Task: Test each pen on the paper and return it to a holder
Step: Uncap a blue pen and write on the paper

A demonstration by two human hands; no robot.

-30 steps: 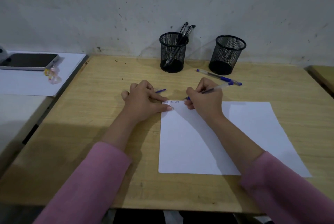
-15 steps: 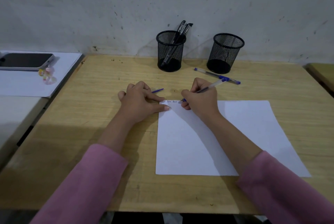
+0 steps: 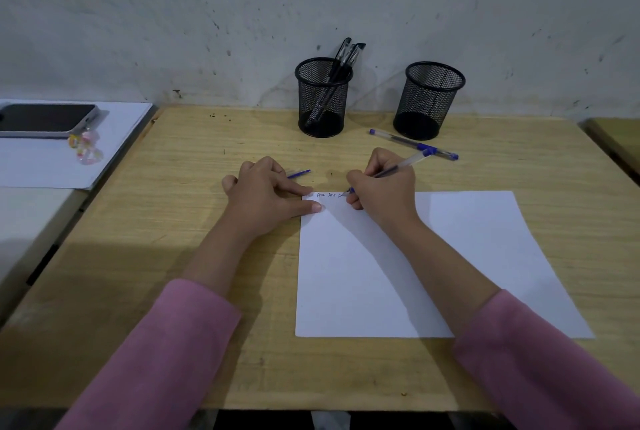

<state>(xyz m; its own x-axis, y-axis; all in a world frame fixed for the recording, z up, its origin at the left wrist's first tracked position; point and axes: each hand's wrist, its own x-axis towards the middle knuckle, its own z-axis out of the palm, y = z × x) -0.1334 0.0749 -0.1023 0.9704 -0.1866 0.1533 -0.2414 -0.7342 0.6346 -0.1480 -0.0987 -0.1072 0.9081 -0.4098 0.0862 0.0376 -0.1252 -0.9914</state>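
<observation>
Pale wood-grain bench (image 3: 173, 221) abuts a scuffed, speckled grey-white wall (image 3: 173, 13). A white side table (image 3: 20, 221) adjoins its left edge.

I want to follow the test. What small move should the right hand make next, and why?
Probably finish the short scribble, then lift the pen: the right hand has its tip on the paper top edge, and the left hand pins the corner.

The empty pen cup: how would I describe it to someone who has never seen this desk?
Look along the grey wall at the back of the wooden desk, where two black mesh cups stand. It is the right-hand cup, behind a loose blue pen. Unlike the left cup, which holds black pens, it holds none.
</observation>
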